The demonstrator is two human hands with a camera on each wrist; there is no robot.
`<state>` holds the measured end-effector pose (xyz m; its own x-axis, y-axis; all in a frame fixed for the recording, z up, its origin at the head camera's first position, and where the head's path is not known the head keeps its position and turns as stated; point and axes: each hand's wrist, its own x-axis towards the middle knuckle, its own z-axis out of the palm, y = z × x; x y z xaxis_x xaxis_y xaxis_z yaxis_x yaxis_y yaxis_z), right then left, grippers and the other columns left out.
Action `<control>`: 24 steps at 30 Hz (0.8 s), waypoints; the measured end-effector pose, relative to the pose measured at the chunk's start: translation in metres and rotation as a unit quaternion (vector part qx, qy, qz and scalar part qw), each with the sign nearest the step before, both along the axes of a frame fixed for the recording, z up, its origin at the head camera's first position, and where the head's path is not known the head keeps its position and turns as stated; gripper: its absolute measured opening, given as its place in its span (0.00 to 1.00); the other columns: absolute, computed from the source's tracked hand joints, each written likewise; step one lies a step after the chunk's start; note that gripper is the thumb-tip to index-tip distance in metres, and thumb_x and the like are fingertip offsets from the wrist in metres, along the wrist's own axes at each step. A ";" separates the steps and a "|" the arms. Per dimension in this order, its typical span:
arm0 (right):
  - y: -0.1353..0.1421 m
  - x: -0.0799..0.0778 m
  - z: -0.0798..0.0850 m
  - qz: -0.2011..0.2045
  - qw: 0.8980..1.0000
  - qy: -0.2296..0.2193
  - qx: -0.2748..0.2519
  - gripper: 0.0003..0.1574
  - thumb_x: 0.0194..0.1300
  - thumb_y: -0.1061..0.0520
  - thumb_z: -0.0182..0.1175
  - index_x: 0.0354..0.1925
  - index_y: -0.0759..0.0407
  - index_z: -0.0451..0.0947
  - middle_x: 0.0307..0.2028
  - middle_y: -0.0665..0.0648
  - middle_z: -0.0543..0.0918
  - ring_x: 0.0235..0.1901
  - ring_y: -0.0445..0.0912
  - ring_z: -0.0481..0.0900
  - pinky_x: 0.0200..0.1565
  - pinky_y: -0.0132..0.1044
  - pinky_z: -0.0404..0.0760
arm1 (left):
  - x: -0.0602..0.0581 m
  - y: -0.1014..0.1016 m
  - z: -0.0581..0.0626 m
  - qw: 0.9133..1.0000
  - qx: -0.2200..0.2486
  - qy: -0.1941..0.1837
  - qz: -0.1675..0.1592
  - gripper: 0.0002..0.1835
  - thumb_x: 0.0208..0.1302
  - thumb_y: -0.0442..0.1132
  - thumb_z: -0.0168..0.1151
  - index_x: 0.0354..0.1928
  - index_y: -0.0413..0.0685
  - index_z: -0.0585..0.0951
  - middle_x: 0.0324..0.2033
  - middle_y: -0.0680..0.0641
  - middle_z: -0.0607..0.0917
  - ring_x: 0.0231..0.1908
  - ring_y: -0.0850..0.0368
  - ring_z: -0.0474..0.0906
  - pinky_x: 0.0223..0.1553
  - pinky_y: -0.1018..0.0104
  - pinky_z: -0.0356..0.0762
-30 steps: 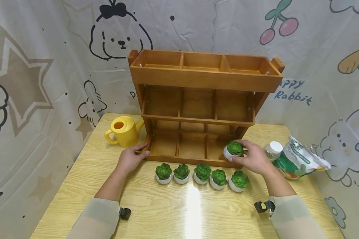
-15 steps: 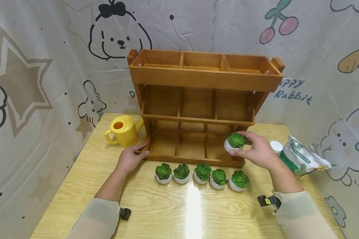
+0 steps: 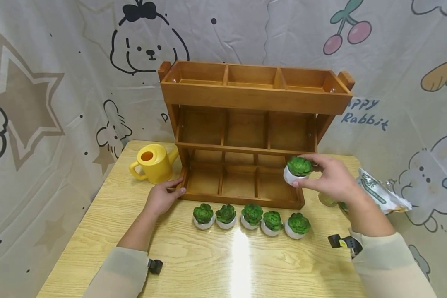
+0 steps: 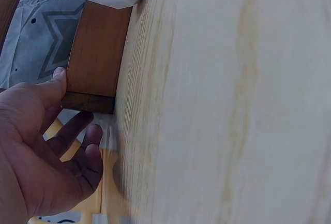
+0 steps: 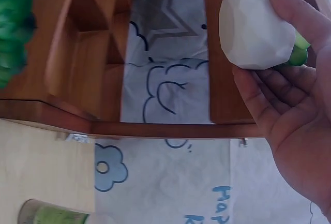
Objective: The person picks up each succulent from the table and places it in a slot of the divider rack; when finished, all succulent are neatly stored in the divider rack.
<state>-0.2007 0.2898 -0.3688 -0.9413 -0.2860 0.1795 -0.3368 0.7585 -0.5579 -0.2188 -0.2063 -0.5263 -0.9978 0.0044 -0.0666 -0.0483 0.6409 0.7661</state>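
In the head view my right hand (image 3: pixel 333 178) grips a small artificial succulent in a white pot (image 3: pixel 291 176), raised at the right end of the bottom tier. The right wrist view shows the pot's white base (image 5: pixel 256 30) between thumb and fingers, leaves mostly hidden by the hand. A brown wooden three-tier plant stand (image 3: pixel 257 98) with divided trays stands at the back. My left hand (image 3: pixel 162 198) holds the left front corner of its bottom tray; in the left wrist view the thumb presses the front board (image 4: pixel 98 53) and the index finger lies at the end.
Several more potted succulents (image 3: pixel 252 216) stand in a row before the stand. To its left is a yellow watering can (image 3: pixel 155 166). At the right, a jar (image 3: pixel 326 200) and a white-and-green bag (image 3: pixel 376 194) are partly covered by the right hand.
My right hand has lifted the potted succulent from the bottom tray's right compartment, upward and slightly rightward. The left hand keeps its hold on the corner.
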 end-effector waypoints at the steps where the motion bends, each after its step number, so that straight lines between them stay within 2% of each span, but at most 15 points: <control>1: 0.000 0.000 0.003 0.001 1.000 0.002 0.002 0.47 0.54 0.40 0.81 0.65 0.60 0.78 0.52 0.62 0.85 0.52 0.61 0.83 0.53 0.59 0.79 | 0.000 0.000 0.000 1.000 0.000 -0.001 0.000 0.27 0.70 0.53 0.69 0.69 0.58 0.81 0.60 0.41 0.84 0.45 0.49 0.81 0.46 0.54 0.79; 9: -0.001 -0.007 0.019 -0.011 1.000 -0.004 -0.025 0.46 0.54 0.41 0.81 0.65 0.58 0.77 0.52 0.59 0.85 0.54 0.59 0.83 0.55 0.57 0.78 | 0.000 0.000 0.002 1.000 0.006 -0.008 0.002 0.27 0.70 0.53 0.70 0.69 0.58 0.81 0.62 0.41 0.83 0.48 0.48 0.81 0.49 0.52 0.79; 11: -0.002 -0.009 0.022 -0.007 1.000 0.006 -0.030 0.46 0.55 0.43 0.81 0.65 0.59 0.77 0.52 0.59 0.85 0.54 0.60 0.83 0.55 0.56 0.78 | -0.001 0.000 0.002 1.000 0.007 -0.009 0.003 0.27 0.70 0.53 0.70 0.69 0.58 0.81 0.62 0.41 0.83 0.48 0.47 0.81 0.49 0.51 0.79; 13: -0.002 -0.012 0.023 -0.008 0.999 0.018 -0.031 0.45 0.55 0.43 0.81 0.65 0.59 0.77 0.52 0.59 0.85 0.54 0.59 0.83 0.54 0.52 0.79 | -0.001 0.000 0.002 1.000 0.009 -0.006 0.003 0.27 0.70 0.53 0.70 0.69 0.58 0.81 0.62 0.40 0.83 0.49 0.47 0.81 0.49 0.51 0.79; 16: -0.003 -0.017 0.025 -0.009 0.999 0.027 -0.031 0.44 0.54 0.43 0.82 0.64 0.58 0.78 0.51 0.57 0.86 0.53 0.57 0.84 0.51 0.38 0.78 | -0.001 0.000 0.001 1.000 0.012 -0.007 0.002 0.28 0.69 0.53 0.70 0.69 0.58 0.81 0.62 0.40 0.83 0.50 0.46 0.81 0.50 0.50 0.79; 20: -0.003 -0.022 0.030 -0.015 0.999 0.017 -0.035 0.45 0.54 0.44 0.82 0.65 0.57 0.78 0.51 0.57 0.86 0.53 0.56 0.85 0.47 0.26 0.74 | 0.001 -0.001 -0.001 1.000 0.012 -0.013 0.002 0.28 0.69 0.53 0.70 0.69 0.58 0.80 0.62 0.41 0.83 0.51 0.46 0.81 0.51 0.50 0.79; 22: -0.003 -0.025 0.032 -0.018 0.999 0.015 -0.037 0.45 0.55 0.45 0.81 0.66 0.58 0.77 0.52 0.59 0.86 0.52 0.57 0.84 0.48 0.28 0.75 | 0.001 -0.001 0.000 1.000 0.014 -0.014 0.003 0.28 0.69 0.54 0.70 0.69 0.58 0.80 0.61 0.40 0.83 0.51 0.46 0.81 0.51 0.50 0.78; 24: -0.003 -0.027 0.036 -0.019 0.999 0.015 -0.035 0.46 0.56 0.45 0.81 0.67 0.60 0.75 0.53 0.61 0.85 0.53 0.59 0.84 0.50 0.35 0.78 | 0.000 -0.001 0.001 1.000 0.016 -0.011 0.004 0.28 0.69 0.53 0.70 0.69 0.57 0.81 0.61 0.40 0.84 0.51 0.46 0.81 0.51 0.50 0.78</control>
<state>-0.2281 0.2864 -0.3330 -0.9451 -0.2362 0.2257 -0.3258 0.7308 -0.5998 -0.2187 -0.2070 -0.5258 -0.9962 -0.0003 -0.0876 -0.0691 0.6164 0.7844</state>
